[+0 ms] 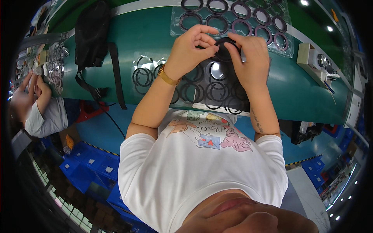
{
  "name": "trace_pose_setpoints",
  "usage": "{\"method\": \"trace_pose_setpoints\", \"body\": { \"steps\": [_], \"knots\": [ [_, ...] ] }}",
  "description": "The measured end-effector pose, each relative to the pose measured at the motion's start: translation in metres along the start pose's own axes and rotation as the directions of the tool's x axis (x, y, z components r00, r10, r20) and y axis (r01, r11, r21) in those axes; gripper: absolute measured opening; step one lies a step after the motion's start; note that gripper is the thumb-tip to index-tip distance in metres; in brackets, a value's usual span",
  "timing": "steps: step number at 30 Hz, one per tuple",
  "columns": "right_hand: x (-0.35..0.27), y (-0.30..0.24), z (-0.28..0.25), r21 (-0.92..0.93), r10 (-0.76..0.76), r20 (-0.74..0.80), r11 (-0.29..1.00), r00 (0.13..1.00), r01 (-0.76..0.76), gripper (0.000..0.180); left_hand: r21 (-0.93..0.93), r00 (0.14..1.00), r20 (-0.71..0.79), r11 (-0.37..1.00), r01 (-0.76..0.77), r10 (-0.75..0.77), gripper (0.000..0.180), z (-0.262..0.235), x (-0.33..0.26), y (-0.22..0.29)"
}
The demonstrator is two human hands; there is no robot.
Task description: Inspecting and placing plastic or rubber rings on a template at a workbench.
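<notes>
A black round part, which looks like a ring, is between my two hands above the green table. My left hand pinches its left edge between thumb and fingers. On the opposite edge, the thumb and fingers of my right hand close on it. Fingers hide much of the part. Nearer to me, loose black rings lie on a clear tray and a dark sheet. Beyond my hands stands a clear plastic tray with several dark purple-brown rings in round pockets.
A black bag with hanging straps lies on the table to the left. At the right, a small box holds metal parts. A co-worker sits far left beside clear bagged items. Blue crates stand behind at left.
</notes>
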State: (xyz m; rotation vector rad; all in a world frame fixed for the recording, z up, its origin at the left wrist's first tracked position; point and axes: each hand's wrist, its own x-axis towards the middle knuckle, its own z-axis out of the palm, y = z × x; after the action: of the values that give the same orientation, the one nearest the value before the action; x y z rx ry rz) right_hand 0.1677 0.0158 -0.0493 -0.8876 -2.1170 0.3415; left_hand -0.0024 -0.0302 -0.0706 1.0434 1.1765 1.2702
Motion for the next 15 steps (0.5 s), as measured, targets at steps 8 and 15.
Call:
{"method": "trace_pose_setpoints", "body": {
  "steps": [8, 15],
  "knots": [
    [-0.0005, -0.0019, -0.0023, 0.226, 0.03, 0.06, 0.973, 0.998, -0.043, 0.013, -0.066, 0.991, -0.017, 0.989, 0.132, -0.133, 0.024, -0.0022, -0.0003, -0.0011],
    [-0.0012, 0.0017, 0.0023, 0.251, 0.185, 0.045, 0.949, 0.982, -0.191, 0.009, -0.057, 0.991, -0.032, 0.99, 0.128, -0.13, 0.021, -0.0002, -0.0017, 0.0032]
  ]
}}
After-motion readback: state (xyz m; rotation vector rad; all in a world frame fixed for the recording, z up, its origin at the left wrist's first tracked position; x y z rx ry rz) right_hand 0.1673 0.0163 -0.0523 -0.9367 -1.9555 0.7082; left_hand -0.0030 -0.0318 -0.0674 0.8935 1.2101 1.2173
